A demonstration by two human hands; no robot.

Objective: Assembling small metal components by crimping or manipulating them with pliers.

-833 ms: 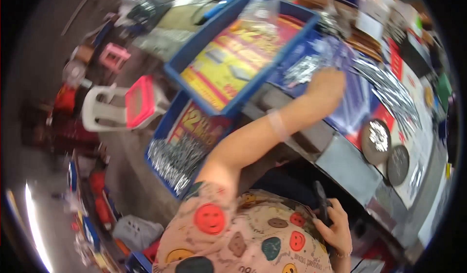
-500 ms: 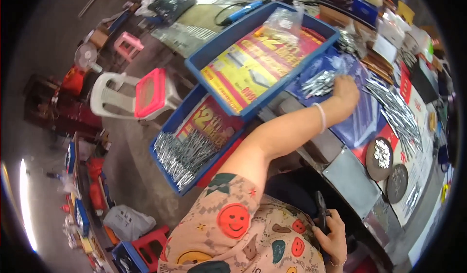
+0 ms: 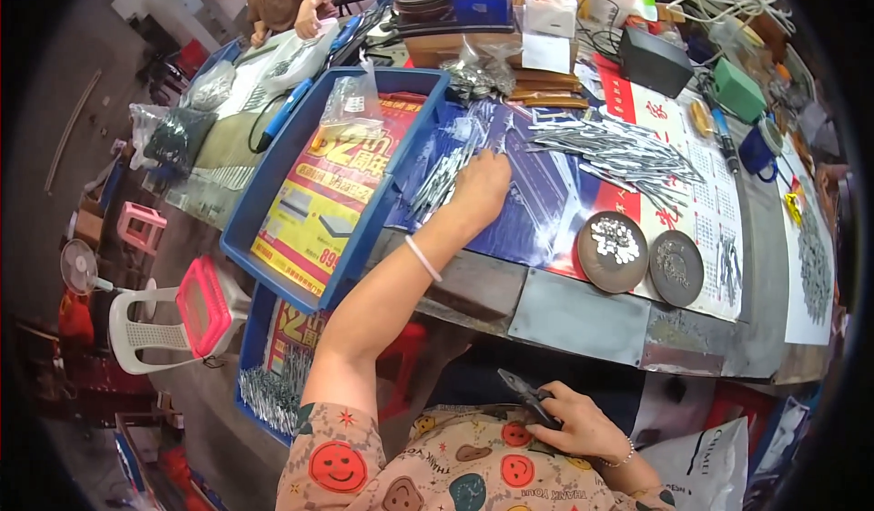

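My left hand (image 3: 482, 188) has its fingers drawn together at the right edge of a small pile of thin silvery metal pieces (image 3: 442, 178). What the fingertips pinch, if anything, is too small to make out. The pile lies on a blue plastic sheet (image 3: 537, 229) spread over the workbench. Low in front of my body, my right hand (image 3: 583, 424) is closed round the handles of dark pliers (image 3: 521, 385), whose jaws point up and left. A larger heap of long silvery metal pieces (image 3: 619, 156) is spread to the right of my left hand.
Two round dishes, one with white bits (image 3: 612, 274) and one with small grey bits (image 3: 675, 279), stand near the bench edge. A blue crate (image 3: 238, 215) overhangs another crate (image 3: 250, 352) of metal pieces. Across the bench sits another person (image 3: 282, 1). A blue mug (image 3: 760, 154) stands far right.
The view has swung, so the bench appears more level and the other person shows. My left hand stays at the small pile, and the pliers remain in my right hand.
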